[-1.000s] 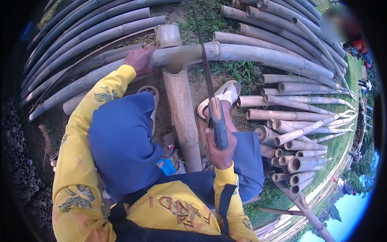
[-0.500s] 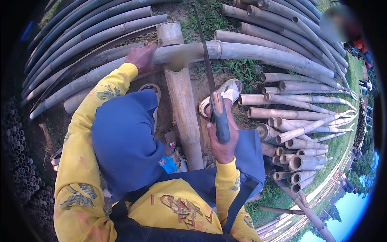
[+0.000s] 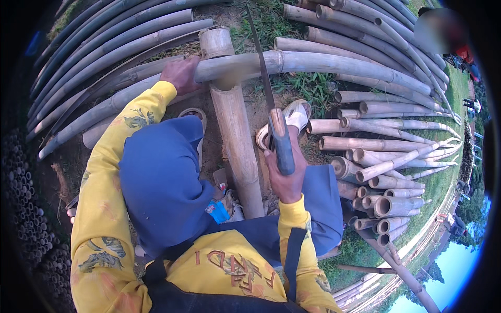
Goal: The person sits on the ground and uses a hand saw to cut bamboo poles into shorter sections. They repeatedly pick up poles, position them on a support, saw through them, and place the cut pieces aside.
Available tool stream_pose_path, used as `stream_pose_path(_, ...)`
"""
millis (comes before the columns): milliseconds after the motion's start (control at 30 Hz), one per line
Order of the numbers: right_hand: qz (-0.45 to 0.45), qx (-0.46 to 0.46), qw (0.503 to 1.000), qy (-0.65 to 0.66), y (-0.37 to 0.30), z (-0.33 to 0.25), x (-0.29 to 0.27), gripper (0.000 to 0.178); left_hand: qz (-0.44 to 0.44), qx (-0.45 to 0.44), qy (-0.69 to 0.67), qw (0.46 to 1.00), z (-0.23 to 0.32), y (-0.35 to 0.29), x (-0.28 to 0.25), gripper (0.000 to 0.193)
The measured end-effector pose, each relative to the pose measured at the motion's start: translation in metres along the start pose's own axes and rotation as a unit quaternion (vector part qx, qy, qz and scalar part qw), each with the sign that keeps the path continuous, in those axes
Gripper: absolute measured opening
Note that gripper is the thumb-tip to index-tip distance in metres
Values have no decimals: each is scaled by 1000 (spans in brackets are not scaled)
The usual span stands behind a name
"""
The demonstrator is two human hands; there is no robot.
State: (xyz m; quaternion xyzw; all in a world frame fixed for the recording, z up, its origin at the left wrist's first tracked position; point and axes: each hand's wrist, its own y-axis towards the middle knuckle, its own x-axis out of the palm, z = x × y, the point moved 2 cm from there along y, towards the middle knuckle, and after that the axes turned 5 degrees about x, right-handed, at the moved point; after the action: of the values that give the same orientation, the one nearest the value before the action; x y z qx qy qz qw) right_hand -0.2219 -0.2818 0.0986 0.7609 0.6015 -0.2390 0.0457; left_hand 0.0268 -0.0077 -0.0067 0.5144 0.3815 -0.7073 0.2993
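Note:
A long bamboo pole lies crosswise in a notch near the far end of a thick bamboo post, which runs between my feet. My left hand is closed around the pole just left of the notch. In my right hand is a handsaw, gripped by its dark handle. The saw blade points away from me and crosses the pole to the right of the notch. How deep the blade sits in the pole I cannot tell.
Stacked bamboo poles lie at the far left, with more poles at the far right. Shorter cut bamboo pieces are piled by my right knee. Small bamboo ends fill the left edge. A person is at the upper right.
My right hand and the saw have shifted slightly nearer to me and a little left. My left hand keeps its hold on the bamboo pole.

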Motion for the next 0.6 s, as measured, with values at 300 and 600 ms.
stream_pose_path(300, 24, -35, 999, -18, 0, 19, -12, 11, 2, 10, -13, 1000, 1, 7, 3, 60)
stream_pose_path(600, 18, 6, 997, -73, -99, 1, -39, 22, -21, -3, -13, 1000, -4, 1, -5, 61)
